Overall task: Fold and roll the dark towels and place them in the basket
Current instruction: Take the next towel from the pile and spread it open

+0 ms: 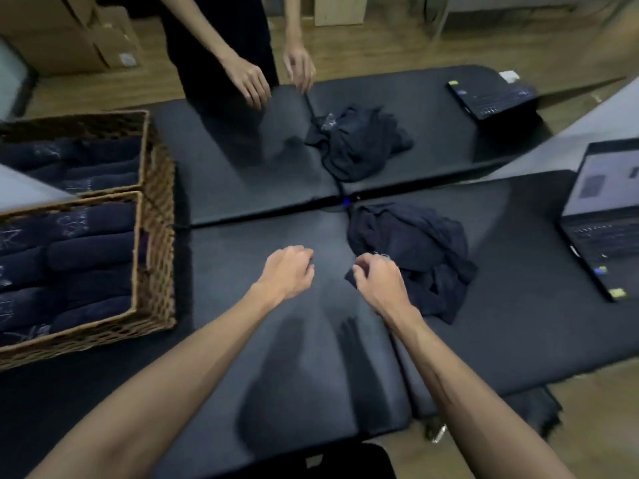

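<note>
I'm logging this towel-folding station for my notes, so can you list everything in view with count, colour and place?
Crumpled dark navy towel heap: one, near pad, right of centre.
Second crumpled dark towel heap: one, far pad.
Woven wicker basket: one, tan, left edge, two compartments.
Rolled dark towels: several, navy, inside the basket.
Black padded mats: several, covering the work surface.
Open laptop: one, dark, right edge.
Dark flat device: one, far right.
Cardboard boxes: several, brown, far left floor.
Another person's hands: two, far pad edge.
Left hand: loosely curled, holds nothing.
Right hand: pinches the near heap's corner.
</note>
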